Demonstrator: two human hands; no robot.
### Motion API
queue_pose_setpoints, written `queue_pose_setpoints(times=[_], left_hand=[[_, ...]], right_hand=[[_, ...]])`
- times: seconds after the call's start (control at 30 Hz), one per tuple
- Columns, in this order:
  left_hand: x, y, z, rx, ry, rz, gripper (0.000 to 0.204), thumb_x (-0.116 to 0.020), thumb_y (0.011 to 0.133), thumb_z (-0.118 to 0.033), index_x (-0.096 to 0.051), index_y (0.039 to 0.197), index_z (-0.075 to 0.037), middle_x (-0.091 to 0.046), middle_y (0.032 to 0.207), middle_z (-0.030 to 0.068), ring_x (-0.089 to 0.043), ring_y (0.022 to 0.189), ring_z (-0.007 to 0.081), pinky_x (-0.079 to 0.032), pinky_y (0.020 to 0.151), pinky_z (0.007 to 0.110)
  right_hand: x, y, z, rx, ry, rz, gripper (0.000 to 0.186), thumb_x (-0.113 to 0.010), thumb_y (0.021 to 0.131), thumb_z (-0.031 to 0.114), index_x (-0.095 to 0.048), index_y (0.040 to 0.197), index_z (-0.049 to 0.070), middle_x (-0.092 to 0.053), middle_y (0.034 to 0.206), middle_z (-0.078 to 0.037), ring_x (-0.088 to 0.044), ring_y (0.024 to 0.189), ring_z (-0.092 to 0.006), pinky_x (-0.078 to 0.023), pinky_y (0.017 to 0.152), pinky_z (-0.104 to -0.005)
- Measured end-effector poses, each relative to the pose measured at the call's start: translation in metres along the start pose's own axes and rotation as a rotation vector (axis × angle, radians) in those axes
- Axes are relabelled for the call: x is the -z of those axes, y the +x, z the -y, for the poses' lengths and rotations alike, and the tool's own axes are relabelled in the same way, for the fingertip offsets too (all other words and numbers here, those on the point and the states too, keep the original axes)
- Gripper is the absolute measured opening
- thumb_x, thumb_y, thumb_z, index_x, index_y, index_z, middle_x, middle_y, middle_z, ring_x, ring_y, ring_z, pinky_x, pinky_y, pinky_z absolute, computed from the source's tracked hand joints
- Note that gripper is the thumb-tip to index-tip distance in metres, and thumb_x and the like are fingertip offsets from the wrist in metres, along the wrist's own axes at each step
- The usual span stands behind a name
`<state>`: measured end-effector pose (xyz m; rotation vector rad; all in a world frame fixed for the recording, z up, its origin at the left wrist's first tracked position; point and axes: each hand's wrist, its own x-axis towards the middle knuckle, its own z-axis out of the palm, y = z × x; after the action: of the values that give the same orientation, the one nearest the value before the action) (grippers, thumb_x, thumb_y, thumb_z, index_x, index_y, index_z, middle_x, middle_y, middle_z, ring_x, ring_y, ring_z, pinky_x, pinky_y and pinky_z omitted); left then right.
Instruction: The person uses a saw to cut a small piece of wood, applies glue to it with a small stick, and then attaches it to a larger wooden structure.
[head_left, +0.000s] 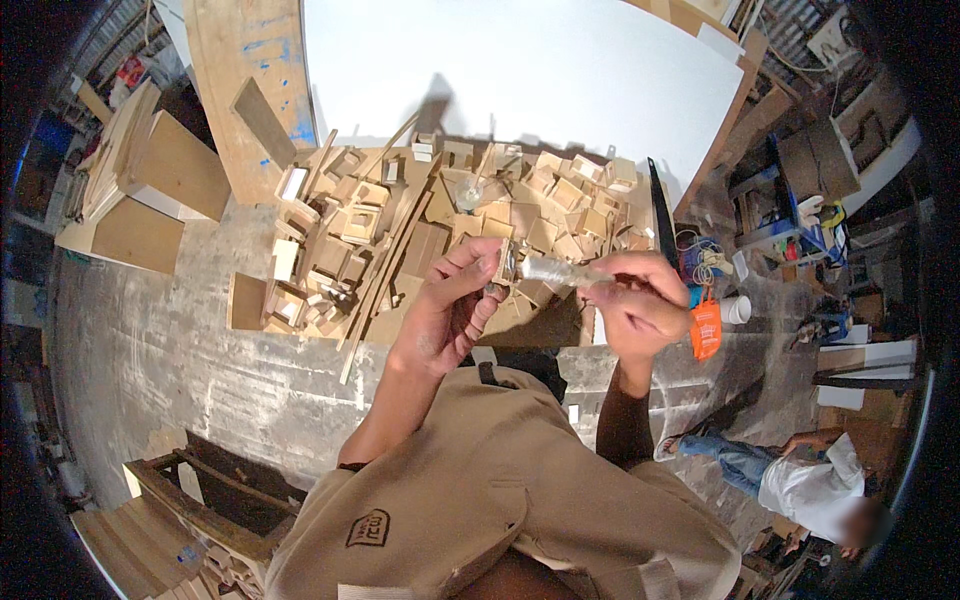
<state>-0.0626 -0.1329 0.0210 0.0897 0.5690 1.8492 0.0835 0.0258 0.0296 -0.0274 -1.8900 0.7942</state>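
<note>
My left hand (452, 308) pinches a small wooden block piece (507, 262) between thumb and fingers, above the worktable. My right hand (642, 302) is closed on a pale, translucent bottle-like tube (552, 271) lying nearly level. Its left end comes close to the wooden piece; whether they touch I cannot tell. Beyond my hands, small box-shaped wooden pieces (572, 192) lie heaped on the table. Another heap of small wooden boxes (358, 222) spreads to the left. A clear round container (467, 194) stands among the pieces.
Long thin wooden strips (392, 262) cross the table slantwise. A large white panel (520, 70) rises at the back. A black saw-like blade (660, 205) leans at the right. An orange bag (706, 328) hangs beside a white cup (737, 310). Another person (800, 485) is at the lower right.
</note>
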Motion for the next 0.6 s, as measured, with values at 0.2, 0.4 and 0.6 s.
queue_pose_setpoints(times=[0.2, 0.4, 0.6], left_hand=[[-0.006, 0.002, 0.004, 0.049, 0.003, -0.090, 0.023, -0.060, 0.092, -0.009, -0.059, 0.114, -0.002, -0.062, 0.086, 0.0048, -0.060, 0.062, 0.0039, -0.052, 0.051, 0.011], [0.003, 0.005, 0.006, 0.065, -0.045, 0.008, 0.022, -0.061, 0.092, -0.009, -0.061, 0.112, 0.000, -0.065, 0.087, 0.0020, -0.064, 0.069, 0.0049, -0.056, 0.058, 0.012], [0.002, 0.004, 0.004, -0.017, 0.077, 0.016, 0.023, -0.061, 0.092, -0.009, -0.062, 0.115, -0.002, -0.065, 0.087, 0.0011, -0.062, 0.069, 0.0043, -0.052, 0.054, 0.013]], right_hand=[[0.002, 0.004, 0.005, -0.028, -0.068, 0.060, 0.018, -0.079, 0.065, -0.004, -0.076, 0.077, 0.010, -0.069, 0.087, -0.011, -0.065, 0.074, -0.0170, -0.052, 0.062, -0.0263], [0.010, -0.001, 0.006, 0.029, -0.064, 0.047, 0.018, -0.081, 0.065, 0.002, -0.076, 0.079, 0.011, -0.070, 0.085, -0.009, -0.066, 0.074, -0.0174, -0.052, 0.061, -0.0262], [0.016, 0.005, 0.003, -0.095, 0.000, 0.023, 0.022, -0.077, 0.069, -0.005, -0.074, 0.089, 0.004, -0.069, 0.083, -0.012, -0.066, 0.063, -0.0146, -0.048, 0.052, -0.0224]])
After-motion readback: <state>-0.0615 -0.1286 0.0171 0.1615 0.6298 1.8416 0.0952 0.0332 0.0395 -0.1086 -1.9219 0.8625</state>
